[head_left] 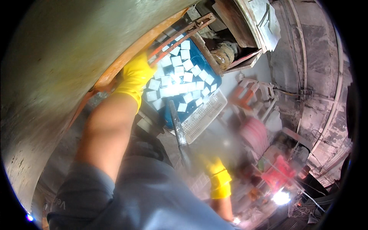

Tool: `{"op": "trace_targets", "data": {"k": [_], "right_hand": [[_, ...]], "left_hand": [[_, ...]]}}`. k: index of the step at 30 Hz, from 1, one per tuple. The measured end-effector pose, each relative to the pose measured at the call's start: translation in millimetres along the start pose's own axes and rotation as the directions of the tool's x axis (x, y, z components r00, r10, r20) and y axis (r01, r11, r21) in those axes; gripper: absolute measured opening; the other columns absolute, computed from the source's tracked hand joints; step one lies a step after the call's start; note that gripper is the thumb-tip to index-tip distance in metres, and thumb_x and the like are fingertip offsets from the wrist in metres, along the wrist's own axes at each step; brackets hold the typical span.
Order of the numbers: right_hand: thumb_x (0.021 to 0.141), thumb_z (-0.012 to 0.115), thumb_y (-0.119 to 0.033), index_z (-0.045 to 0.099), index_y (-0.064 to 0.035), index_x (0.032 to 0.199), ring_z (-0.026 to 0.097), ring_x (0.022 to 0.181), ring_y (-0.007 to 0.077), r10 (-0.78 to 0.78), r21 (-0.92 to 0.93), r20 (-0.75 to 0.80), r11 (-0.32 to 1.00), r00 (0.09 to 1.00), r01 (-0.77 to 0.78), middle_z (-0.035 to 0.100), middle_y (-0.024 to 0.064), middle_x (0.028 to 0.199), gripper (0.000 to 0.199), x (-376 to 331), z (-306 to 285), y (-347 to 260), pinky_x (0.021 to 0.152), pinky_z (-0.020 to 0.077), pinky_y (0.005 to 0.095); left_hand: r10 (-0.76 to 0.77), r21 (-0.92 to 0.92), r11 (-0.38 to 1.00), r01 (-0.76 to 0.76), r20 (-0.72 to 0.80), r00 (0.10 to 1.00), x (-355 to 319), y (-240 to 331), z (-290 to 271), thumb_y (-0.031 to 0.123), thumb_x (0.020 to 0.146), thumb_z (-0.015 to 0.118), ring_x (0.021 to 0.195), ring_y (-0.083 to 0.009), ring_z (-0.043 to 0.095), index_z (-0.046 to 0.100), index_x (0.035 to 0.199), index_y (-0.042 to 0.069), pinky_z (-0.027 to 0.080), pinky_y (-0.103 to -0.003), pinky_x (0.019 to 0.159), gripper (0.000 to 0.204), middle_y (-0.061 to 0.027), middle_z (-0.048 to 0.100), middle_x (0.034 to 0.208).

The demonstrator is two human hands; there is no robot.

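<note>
My left hand [138, 74], in a yellow rubber glove, is closed at the near end of a rusty metal bar [184, 32], beside the orange rim [134, 50] of a large rounded metal body. Its fingertips are mostly hidden. Beyond it lies a blue tub [199, 57] holding many loose white square tiles [178, 71]. My right hand [219, 178], also in a yellow glove, is low and right of centre; a blurred patch hides its fingers. Closest to it is a grey metal pipe [177, 124] that slants up to the tub. Whether they touch cannot be told.
The big curved metal surface [69, 50] fills the left side. A white perforated crate [207, 115] sits under the tub. Wooden boards [234, 23] form an open box at the top. To the right are a pink ribbed roll [253, 134], a red object [278, 170] and wall pipes [337, 84].
</note>
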State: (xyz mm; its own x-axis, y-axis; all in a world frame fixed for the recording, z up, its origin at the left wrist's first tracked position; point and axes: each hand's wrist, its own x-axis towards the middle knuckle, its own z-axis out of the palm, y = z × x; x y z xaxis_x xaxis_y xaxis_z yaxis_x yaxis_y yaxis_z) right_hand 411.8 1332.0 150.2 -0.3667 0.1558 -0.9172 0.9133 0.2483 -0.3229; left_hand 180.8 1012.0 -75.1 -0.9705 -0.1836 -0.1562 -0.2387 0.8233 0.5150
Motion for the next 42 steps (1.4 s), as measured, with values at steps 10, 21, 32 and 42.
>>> {"op": "trace_targets", "data": {"k": [10,21,32,42], "right_hand": [[0.096,0.077,-0.028,0.064,0.0058,0.122,0.071,0.077,0.0204,-0.021,-0.019,-0.015,1.0,1.0,0.02,0.075,0.0149,0.095,0.044,-14,15,-6,0.071,0.0577,0.0315],[0.096,0.076,-0.028,0.062,0.0071,0.123,0.072,0.081,0.0244,-0.002,0.035,-0.041,0.999,0.999,0.003,0.074,0.0183,0.097,0.047,-16,26,7,0.076,0.0596,0.0358],[0.096,0.076,-0.026,0.064,0.006,0.122,0.071,0.081,0.0221,0.075,0.123,-0.009,0.99,0.997,-0.073,0.074,0.0156,0.096,0.043,-10,34,43,0.076,0.0593,0.0342],[0.096,0.076,-0.026,0.065,0.0052,0.121,0.07,0.081,0.02,-0.011,0.051,-0.024,0.999,1.0,0.012,0.074,0.0141,0.095,0.041,-26,59,21,0.075,0.0579,0.0322]], "left_hand": [[-0.052,0.004,0.999,0.052,0.042,0.998,1,4,-4,0.048,0.077,0.08,0.102,-0.0373,0.07,0.064,0.123,0.007,0.055,-0.044,0.088,0.063,-0.0161,0.073,0.113],[-0.066,0.076,0.995,0.062,0.047,0.997,6,1,1,0.048,0.078,0.079,0.102,-0.0378,0.07,0.064,0.123,0.008,0.055,-0.045,0.088,0.062,-0.016,0.073,0.111],[-0.039,0.057,0.998,0.036,0.047,0.998,8,-3,3,0.048,0.078,0.08,0.105,-0.0384,0.07,0.063,0.127,0.007,0.055,-0.045,0.09,0.066,-0.0172,0.073,0.115],[-0.054,0.115,0.992,0.042,0.098,0.994,9,-3,-3,0.053,0.08,0.078,0.106,-0.037,0.07,0.062,0.127,0.006,0.055,-0.046,0.089,0.069,-0.0173,0.071,0.115]]}}
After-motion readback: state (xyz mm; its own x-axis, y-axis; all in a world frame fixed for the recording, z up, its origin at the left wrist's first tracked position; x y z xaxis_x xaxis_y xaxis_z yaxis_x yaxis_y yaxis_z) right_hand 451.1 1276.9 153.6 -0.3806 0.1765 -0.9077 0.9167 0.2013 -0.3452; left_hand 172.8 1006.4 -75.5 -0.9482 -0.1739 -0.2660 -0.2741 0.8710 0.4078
